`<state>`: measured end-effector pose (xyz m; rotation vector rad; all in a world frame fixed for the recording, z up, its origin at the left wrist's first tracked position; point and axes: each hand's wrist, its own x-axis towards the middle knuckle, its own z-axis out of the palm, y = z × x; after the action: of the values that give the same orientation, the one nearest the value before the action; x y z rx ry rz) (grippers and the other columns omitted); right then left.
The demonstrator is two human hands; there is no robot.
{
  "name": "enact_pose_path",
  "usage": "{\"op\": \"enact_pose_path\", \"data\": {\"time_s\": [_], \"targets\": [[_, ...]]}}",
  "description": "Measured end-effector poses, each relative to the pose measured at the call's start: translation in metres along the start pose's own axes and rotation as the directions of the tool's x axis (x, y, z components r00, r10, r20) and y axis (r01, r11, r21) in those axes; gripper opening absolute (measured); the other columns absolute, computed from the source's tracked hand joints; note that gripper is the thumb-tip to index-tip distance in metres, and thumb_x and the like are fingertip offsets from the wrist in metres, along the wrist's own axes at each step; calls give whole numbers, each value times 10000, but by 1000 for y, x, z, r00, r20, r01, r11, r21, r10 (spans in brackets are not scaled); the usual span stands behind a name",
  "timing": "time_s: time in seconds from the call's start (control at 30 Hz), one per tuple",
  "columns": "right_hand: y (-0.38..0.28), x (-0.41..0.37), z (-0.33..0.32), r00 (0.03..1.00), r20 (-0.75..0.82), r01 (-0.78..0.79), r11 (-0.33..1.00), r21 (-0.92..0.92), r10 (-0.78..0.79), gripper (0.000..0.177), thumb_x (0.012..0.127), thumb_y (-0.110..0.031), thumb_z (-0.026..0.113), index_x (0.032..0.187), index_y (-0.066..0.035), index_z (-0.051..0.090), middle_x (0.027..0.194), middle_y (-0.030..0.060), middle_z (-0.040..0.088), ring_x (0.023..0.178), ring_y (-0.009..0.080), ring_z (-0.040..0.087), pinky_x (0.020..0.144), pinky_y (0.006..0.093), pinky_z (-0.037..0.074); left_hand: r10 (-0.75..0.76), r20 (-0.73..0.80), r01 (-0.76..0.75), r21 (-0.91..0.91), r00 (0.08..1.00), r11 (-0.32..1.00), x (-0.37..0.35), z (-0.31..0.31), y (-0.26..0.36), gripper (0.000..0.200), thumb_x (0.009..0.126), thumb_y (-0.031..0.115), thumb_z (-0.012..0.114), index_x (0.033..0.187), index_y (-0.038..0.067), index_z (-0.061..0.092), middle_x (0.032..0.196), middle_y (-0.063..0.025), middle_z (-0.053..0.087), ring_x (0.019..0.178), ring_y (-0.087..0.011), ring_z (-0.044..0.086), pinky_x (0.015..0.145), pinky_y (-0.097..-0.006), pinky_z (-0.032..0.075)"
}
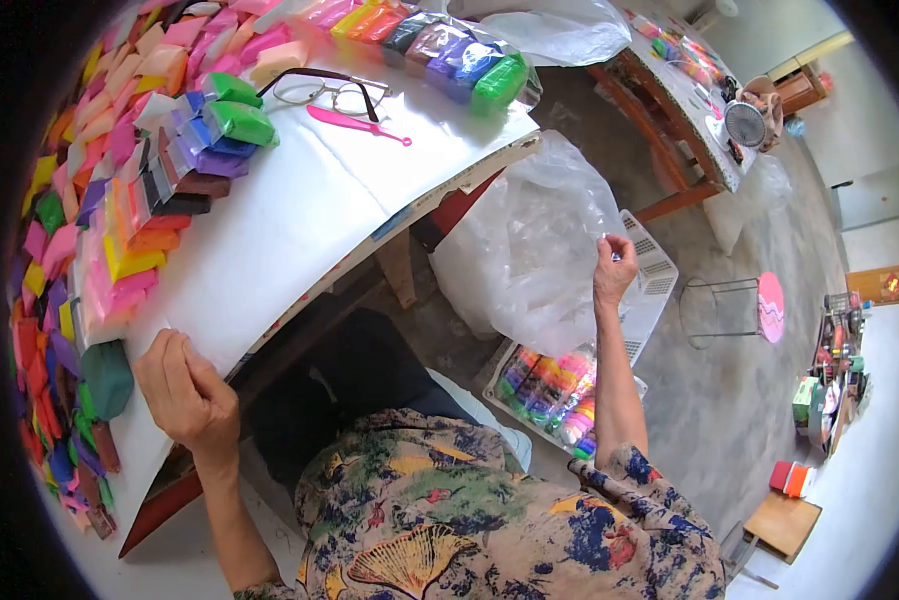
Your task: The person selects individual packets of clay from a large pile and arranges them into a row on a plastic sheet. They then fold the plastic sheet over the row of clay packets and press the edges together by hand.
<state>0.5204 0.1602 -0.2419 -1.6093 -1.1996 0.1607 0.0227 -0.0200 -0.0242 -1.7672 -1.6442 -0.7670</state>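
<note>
One large plastic bag (529, 230), milky and see-through, crumpled into many folds, sits just off the tabletop's (309, 205) near edge, lower down and toward its right corner, on a white slotted basket (657, 262). The right hand (614, 264) is at the bag's right side, fingers curled with the thumb close to them; I cannot tell whether any film is clamped between. The left hand (187, 392) lies at the left end of the tabletop's near edge, fingers bent and side by side, just beside a dark green packet (107, 380); its grip is turned from view, so I cannot tell whether it holds anything. A heap of bright packets (119, 110) runs along the tabletop's far and left edges, with eyeglasses (334, 97) and a pink tool (354, 126) near it, and a clear pouch of coloured blocks (449, 60) toward the right corner. The right forearm crosses over a second basket (493, 379) of colourful packs, hiding part of it. The bag covers much of the slotted basket, its contents are hard to make out, and the heap is cut off at the top.
</note>
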Motion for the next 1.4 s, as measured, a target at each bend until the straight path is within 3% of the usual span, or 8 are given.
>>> {"op": "enact_pose_path", "data": {"time_s": [0.07,0.3,0.63,0.77,0.97,1.1,1.27,1.4], "targets": [[-18,7,-8,994,20,106,994,29,-107,188,866,-99,696,1018,4,660,850,58,669,720,135,603,668,281,498,2,-8,-2,3,1000,1000,0,0,1,125,858,-97,582,975,-100,625,969,-210,647,856,-370,613,787,-431,505],[-129,19,-77,910,157,-395,689,607,384,302,888,-57,689,1173,33,642,872,-2,648,708,78,581,597,201,449,7,-22,-7,12,1000,1000,0,0,1,117,856,-85,596,967,-97,630,968,-206,649,845,-363,611,777,-427,506],[-259,-4,-177,978,112,37,672,740,-177,238,873,-65,587,1082,32,645,904,91,611,790,155,533,704,298,444,-63,-37,45,-364,997,930,-3,-15,1,202,936,-31,530,1106,-49,637,1096,-183,661,980,-321,629,889,-404,499],[-285,-7,-188,854,123,218,562,797,-505,197,832,-117,590,996,-16,627,826,75,501,767,184,444,705,336,384,-253,561,611,-761,788,219,16,-43,45,523,950,192,559,1426,2,457,1319,-130,589,1200,-261,564,1067,-380,414],[-317,-14,-183,725,122,203,379,903,-678,129,889,-246,672,950,-150,612,825,-14,438,769,140,392,766,333,327,146,709,721,-692,690,-43,19,-34,78,955,849,337,783,1553,28,217,1477,-253,401,1352,-340,436,1106,-448,356],[-321,-11,-175,677,118,161,303,939,-726,32,910,-168,665,929,-179,641,805,4,500,800,166,445,778,382,381,221,727,722,-499,650,-480,27,-37,70,912,882,195,769,1557,26,180,1396,-213,472,1229,-264,546,980,-357,475],[-323,-7,-155,609,164,103,282,954,-776,103,903,-241,699,869,-163,640,831,18,562,836,181,470,856,453,417,-8,705,601,-610,709,-517,34,-51,64,636,921,111,680,1463,27,358,1133,-183,646,930,-198,671,814,-322,566],[-320,-3,-129,630,265,113,423,899,-730,54,856,-115,677,869,-68,653,955,99,634,936,230,547,904,421,444,-349,554,493,-832,756,-254,25,-63,50,363,954,19,621,1290,12,482,904,-109,668,665,-78,555,611,-217,483]]}}
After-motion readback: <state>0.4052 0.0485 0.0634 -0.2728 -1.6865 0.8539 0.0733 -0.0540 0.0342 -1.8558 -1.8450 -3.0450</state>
